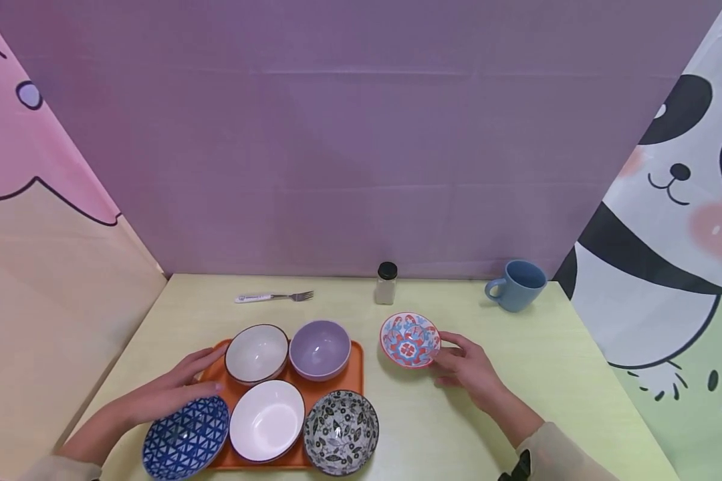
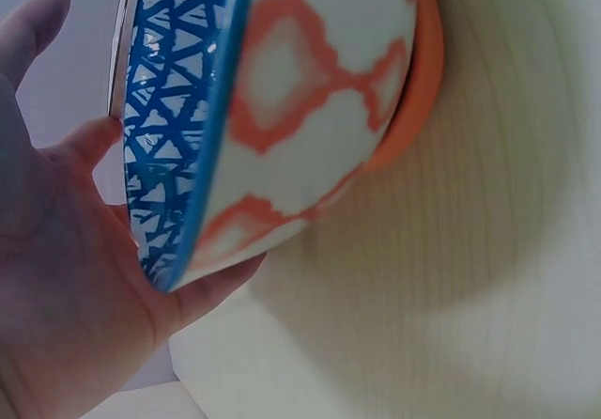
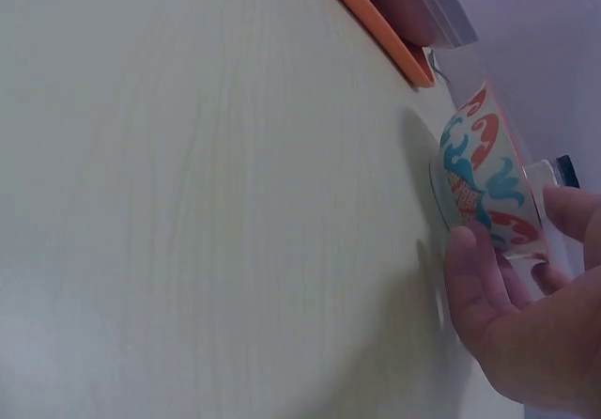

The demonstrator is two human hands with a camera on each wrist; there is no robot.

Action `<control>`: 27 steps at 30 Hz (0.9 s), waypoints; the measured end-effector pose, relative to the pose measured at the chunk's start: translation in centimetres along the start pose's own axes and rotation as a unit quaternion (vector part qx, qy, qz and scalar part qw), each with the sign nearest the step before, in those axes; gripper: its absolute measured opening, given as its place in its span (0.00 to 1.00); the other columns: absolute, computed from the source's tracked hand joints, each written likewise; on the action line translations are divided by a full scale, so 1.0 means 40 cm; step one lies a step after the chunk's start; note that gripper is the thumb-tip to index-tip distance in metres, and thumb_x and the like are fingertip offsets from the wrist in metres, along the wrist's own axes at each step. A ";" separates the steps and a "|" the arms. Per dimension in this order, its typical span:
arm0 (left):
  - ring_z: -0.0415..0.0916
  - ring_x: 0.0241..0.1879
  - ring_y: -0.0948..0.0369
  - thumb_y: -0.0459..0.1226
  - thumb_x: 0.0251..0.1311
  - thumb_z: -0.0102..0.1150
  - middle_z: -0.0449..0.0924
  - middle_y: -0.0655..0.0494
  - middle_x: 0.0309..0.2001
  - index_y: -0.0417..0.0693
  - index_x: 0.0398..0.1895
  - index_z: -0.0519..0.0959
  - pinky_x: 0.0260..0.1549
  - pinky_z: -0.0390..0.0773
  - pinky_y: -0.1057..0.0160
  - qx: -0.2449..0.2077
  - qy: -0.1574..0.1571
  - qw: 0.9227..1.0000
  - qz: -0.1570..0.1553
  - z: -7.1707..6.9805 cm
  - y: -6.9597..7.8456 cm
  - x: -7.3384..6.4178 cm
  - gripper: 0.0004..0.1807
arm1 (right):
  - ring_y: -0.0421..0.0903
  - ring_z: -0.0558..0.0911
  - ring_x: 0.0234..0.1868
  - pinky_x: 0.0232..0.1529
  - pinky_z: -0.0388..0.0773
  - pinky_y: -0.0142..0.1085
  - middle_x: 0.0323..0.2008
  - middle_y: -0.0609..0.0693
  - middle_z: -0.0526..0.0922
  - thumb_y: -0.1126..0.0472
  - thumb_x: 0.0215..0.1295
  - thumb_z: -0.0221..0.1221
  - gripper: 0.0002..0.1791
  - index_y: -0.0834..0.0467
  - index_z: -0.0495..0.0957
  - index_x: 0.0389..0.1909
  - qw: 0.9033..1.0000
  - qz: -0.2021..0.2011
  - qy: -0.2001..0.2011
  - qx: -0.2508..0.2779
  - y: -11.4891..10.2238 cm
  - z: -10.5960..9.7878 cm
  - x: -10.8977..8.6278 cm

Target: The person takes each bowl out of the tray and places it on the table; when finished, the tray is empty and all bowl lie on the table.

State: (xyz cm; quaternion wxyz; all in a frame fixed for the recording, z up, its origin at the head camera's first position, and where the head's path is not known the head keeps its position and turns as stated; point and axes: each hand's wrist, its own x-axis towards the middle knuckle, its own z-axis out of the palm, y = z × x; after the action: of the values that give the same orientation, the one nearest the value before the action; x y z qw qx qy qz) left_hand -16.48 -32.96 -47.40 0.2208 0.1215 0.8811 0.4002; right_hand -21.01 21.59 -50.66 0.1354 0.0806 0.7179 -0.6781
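My right hand (image 1: 466, 371) holds a small bowl (image 1: 410, 339) with a red, blue and white pattern by its right side. In the right wrist view, fingers lie at the rim and against the outer wall of this bowl (image 3: 484, 175), close over the table. My left hand (image 1: 177, 387) reaches above a blue bowl with white triangles (image 1: 186, 437), its fingers extended toward a white bowl with a dark rim (image 1: 257, 354). In the left wrist view, the blue bowl (image 2: 291, 109) partly hides the left hand, and its outside shows orange patches on white.
An orange tray (image 1: 356, 374) bears the left-hand bowls, among them a purple bowl (image 1: 320, 350), a white bowl (image 1: 267, 421) and a black floral bowl (image 1: 341, 433). Farther back are a fork (image 1: 275, 296), a black-capped jar (image 1: 386, 284) and a blue mug (image 1: 519, 286).
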 end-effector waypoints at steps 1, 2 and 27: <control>0.40 0.71 0.19 0.50 0.72 0.52 0.32 0.27 0.79 0.49 0.84 0.48 0.53 0.64 0.17 0.002 0.001 1.000 0.001 0.000 0.000 0.001 0.43 | 0.54 0.88 0.45 0.43 0.88 0.47 0.54 0.60 0.83 0.61 0.69 0.65 0.30 0.57 0.71 0.71 1.000 -0.002 0.002 -0.010 0.000 -0.002 0.000; 0.39 0.72 0.20 0.51 0.72 0.52 0.33 0.27 0.79 0.49 0.84 0.48 0.52 0.63 0.16 0.006 0.004 1.000 0.002 -0.001 0.000 0.001 0.43 | 0.53 0.88 0.46 0.43 0.88 0.47 0.55 0.61 0.83 0.61 0.69 0.65 0.30 0.58 0.71 0.70 1.000 -0.005 0.001 -0.021 0.000 -0.005 -0.001; 0.84 0.50 0.43 0.45 0.69 0.62 0.49 0.21 0.75 0.49 0.84 0.30 0.44 0.87 0.44 -0.080 0.058 0.994 -0.056 -0.040 -0.067 0.031 0.56 | 0.60 0.82 0.57 0.49 0.84 0.37 0.62 0.64 0.76 0.62 0.60 0.72 0.41 0.57 0.67 0.73 0.957 -0.193 -0.094 -0.198 -0.150 0.073 -0.030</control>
State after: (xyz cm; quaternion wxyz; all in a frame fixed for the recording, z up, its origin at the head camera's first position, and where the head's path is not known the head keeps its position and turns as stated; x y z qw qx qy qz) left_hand -18.44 -35.24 -48.87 0.2000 0.0306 0.8630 0.4629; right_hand -21.42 18.38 -44.72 0.0826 -0.1518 0.8234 -0.5405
